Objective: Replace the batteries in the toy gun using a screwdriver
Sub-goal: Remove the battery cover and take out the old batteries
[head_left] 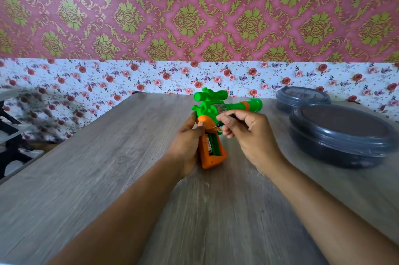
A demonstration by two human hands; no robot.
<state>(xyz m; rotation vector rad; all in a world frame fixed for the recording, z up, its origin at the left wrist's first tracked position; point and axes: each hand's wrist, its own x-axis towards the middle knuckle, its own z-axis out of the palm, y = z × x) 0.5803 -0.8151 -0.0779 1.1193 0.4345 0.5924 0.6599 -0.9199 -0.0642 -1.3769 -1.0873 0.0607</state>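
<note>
A green and orange toy gun (pixel 218 111) lies mid-table, barrel pointing right. Its orange grip has the battery compartment (pixel 212 145) uncovered, with a battery visible inside. My left hand (pixel 187 146) wraps the grip from the left, thumb pressed on the top of the orange part. My right hand (pixel 244 130) pinches a small dark screwdriver (pixel 224 121), whose tip touches the gun just above the compartment. The compartment cover is not in sight.
The grey wood-grain table (pixel 108 167) runs under both arms. Two round dark lidded containers (pixel 341 133) stand at the right, one behind the other. A floral wall borders the far table edge. A dark rack shows past the left table edge.
</note>
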